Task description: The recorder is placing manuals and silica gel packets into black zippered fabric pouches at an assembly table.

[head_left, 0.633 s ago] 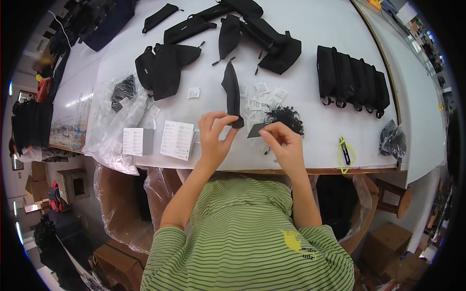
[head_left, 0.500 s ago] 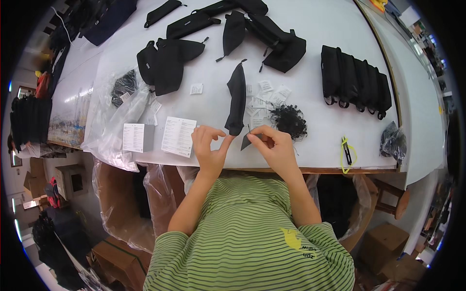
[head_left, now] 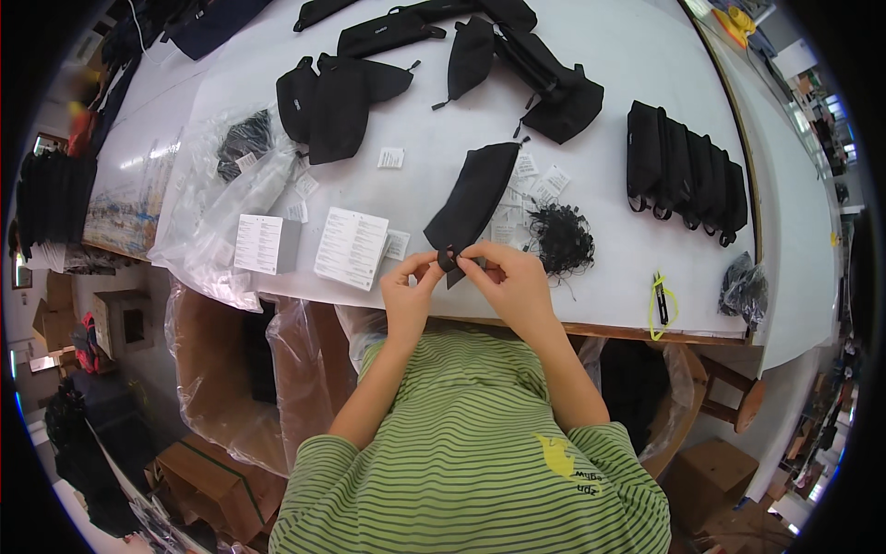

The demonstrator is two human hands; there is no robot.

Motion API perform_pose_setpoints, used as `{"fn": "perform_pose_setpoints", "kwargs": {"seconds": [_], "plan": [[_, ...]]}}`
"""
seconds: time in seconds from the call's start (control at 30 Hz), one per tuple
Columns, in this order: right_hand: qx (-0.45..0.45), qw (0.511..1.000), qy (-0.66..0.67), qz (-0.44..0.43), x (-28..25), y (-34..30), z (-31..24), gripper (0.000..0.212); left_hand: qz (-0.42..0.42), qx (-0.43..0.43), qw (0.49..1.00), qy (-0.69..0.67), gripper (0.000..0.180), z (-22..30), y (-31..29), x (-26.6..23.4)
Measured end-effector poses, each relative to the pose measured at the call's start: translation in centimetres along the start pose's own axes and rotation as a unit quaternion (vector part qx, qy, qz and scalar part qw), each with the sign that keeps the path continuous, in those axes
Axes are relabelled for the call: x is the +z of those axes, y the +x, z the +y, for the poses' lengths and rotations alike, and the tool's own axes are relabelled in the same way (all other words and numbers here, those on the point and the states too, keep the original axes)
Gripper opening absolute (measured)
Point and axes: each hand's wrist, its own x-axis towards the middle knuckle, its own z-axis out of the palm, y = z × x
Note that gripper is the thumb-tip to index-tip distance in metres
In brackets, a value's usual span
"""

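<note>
A black fabric pouch [head_left: 472, 194] lies slanted on the table before me, its near end toward my hands. My left hand [head_left: 408, 294] pinches the small black loop at that end. Against the loop, the fingertips of my right hand [head_left: 513, 288] are closed on a dark hang tag [head_left: 453, 277], which partly shows below them. Whether its string passes through the loop is too small to tell. Beside the right hand sits a tangled heap of black tag strings [head_left: 561, 240]. Small white labels [head_left: 551, 183] lie partly beyond the pouch.
Stacks of white printed cards [head_left: 353, 247] stand at left, by a clear plastic bag [head_left: 208, 198]. More black pouches [head_left: 341, 111] are scattered at the far side. A row of pouches [head_left: 688, 171] lies at right, above thread snips [head_left: 661, 303] on a yellow cord.
The pouch has turned from nearly upright to slanting right, showing its broad side. My right hand has brought the dark tag leftward to the loop, and the hands are now together.
</note>
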Motion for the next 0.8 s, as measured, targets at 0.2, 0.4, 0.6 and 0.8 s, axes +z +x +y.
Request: {"fn": "perform_pose_setpoints", "kwargs": {"seconds": [0.2, 0.4, 0.6, 0.8], "plan": [[-0.001, 1.0, -0.005, -0.006, 0.8, -0.9, 1.2, 0.013, -0.053, 0.002, 0.998, 0.031, 0.01, 1.7, -0.3, -0.7], [0.044, 0.996, 0.023, -0.068, 0.5, -1.2, 1.2, 0.013, -0.053, 0.081, 0.994, 0.055, 0.007, 2.5, -0.6, -1.5], [0.104, 0.905, 0.408, -0.066, -1.6, -1.6, 1.6, 0.012, -0.024, 0.01, 0.994, -0.103, 0.005, 5.0, -1.2, -2.1], [0.053, 0.894, 0.439, -0.074, -1.7, -2.0, 1.1, 0.014, -0.084, -0.011, 0.992, -0.095, 0.009, 5.8, -1.5, -1.7]]}}
